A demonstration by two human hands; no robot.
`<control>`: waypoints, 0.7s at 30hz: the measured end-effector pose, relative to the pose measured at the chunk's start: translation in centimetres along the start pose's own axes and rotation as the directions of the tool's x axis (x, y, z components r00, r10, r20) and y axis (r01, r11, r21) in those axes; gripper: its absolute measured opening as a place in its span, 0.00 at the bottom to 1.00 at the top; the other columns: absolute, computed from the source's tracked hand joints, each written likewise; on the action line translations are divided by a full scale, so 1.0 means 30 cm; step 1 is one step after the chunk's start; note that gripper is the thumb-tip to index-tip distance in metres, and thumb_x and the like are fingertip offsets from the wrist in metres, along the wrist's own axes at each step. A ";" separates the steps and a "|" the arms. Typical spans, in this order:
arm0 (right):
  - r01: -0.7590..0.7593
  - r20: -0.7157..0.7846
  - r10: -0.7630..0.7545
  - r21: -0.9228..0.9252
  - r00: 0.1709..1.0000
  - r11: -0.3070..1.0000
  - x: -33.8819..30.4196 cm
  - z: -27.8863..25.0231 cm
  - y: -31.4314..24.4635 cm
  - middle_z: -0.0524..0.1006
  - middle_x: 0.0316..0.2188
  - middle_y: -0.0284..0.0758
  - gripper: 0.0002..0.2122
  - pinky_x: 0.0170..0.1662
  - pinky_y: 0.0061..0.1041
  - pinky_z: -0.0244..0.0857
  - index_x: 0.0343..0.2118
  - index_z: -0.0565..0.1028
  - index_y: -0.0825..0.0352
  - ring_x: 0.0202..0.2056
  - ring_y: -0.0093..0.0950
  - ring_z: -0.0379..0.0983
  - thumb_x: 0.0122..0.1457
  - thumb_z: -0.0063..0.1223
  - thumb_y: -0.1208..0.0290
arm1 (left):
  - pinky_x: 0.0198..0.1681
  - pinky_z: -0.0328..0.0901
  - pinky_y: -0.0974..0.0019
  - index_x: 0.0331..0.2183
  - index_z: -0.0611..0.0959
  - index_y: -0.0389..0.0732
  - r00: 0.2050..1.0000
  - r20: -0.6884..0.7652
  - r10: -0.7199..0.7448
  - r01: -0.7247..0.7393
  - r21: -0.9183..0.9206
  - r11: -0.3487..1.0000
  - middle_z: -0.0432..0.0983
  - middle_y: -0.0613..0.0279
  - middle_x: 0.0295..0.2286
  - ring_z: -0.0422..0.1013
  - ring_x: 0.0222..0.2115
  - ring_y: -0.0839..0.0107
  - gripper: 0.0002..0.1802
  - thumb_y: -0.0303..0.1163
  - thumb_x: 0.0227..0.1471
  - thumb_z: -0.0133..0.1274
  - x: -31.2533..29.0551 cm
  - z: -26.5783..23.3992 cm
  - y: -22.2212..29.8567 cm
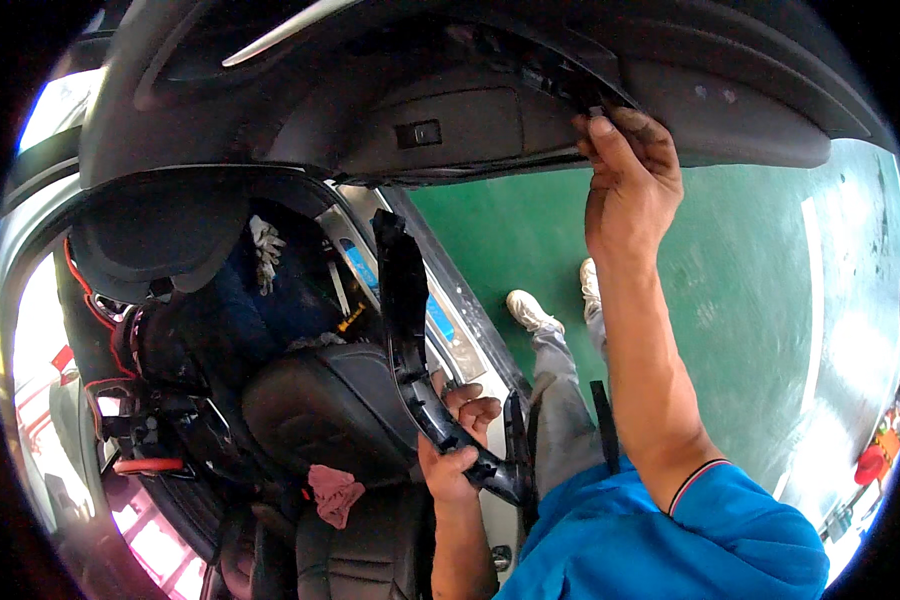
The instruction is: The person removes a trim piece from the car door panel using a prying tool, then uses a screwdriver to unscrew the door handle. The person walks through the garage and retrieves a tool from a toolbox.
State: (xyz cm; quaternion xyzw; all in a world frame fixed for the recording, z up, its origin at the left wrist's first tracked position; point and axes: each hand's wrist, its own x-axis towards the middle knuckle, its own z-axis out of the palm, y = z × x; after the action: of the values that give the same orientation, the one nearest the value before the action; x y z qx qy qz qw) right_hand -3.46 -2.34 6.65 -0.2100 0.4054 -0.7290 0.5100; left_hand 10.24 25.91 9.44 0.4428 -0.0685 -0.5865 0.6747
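My left hand [450, 470] is closed around the lower part of a long, curved black plastic trim piece [405, 300], held upright beside the car's door opening. Its thumb lies across the near side and the fingers curl behind. Up at the black door panel [460, 120], my right hand [632, 170] is closed, with thumb and fingertips pinched together at the end of a dark recess [560, 75]. A small greyish bit shows at those fingertips, too small to name.
A black car seat [320, 410] with a pink cloth [335, 495] is at left. Dirty gloves [266, 250] lie in the dark footwell. The metal door sill [460, 345] runs alongside. My shoes [532, 311] stand on the green floor [730, 300].
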 end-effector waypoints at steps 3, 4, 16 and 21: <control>-0.004 -0.018 0.004 -0.015 1.000 1.000 -0.003 0.004 -0.005 0.79 0.34 0.40 0.10 0.39 0.25 0.71 0.39 0.74 0.71 0.36 0.32 0.79 0.54 0.57 0.86 | 0.56 0.61 0.49 0.64 0.53 0.34 0.999 0.035 0.013 -0.013 0.007 1.000 0.68 0.41 0.51 0.70 0.49 0.48 0.54 0.27 0.36 0.59 -0.009 -0.006 0.007; -0.006 -0.029 0.006 -0.019 1.000 1.000 -0.004 0.006 -0.006 0.79 0.34 0.40 0.10 0.39 0.25 0.71 0.39 0.74 0.72 0.36 0.32 0.79 0.54 0.57 0.86 | 0.56 0.61 0.49 0.64 0.53 0.34 0.999 0.037 0.017 -0.017 0.009 1.000 0.69 0.40 0.51 0.70 0.49 0.48 0.54 0.28 0.37 0.59 -0.013 -0.007 0.009; 0.017 -0.034 -0.020 -0.079 0.999 0.997 -0.003 0.012 -0.015 0.79 0.33 0.40 0.11 0.39 0.25 0.71 0.39 0.73 0.72 0.35 0.31 0.78 0.53 0.57 0.86 | 0.55 0.61 0.49 0.64 0.52 0.33 0.999 0.030 0.038 -0.040 0.042 0.998 0.69 0.39 0.50 0.70 0.48 0.47 0.54 0.28 0.37 0.59 -0.030 0.029 0.042; 0.003 -0.041 -0.006 -0.076 0.999 0.997 -0.005 0.008 -0.030 0.78 0.34 0.41 0.11 0.40 0.26 0.70 0.40 0.73 0.72 0.36 0.31 0.77 0.53 0.56 0.86 | 0.51 0.65 0.52 0.64 0.56 0.35 0.999 0.022 0.036 -0.037 0.078 0.996 0.72 0.46 0.48 0.73 0.43 0.52 0.55 0.29 0.33 0.61 -0.025 0.041 0.048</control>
State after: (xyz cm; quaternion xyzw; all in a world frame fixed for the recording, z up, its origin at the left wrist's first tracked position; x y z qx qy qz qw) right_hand -3.74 -2.15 7.53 -0.2151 0.4428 -0.7184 0.4916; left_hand 10.29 25.81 11.48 0.4615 -0.1065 -0.5755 0.6666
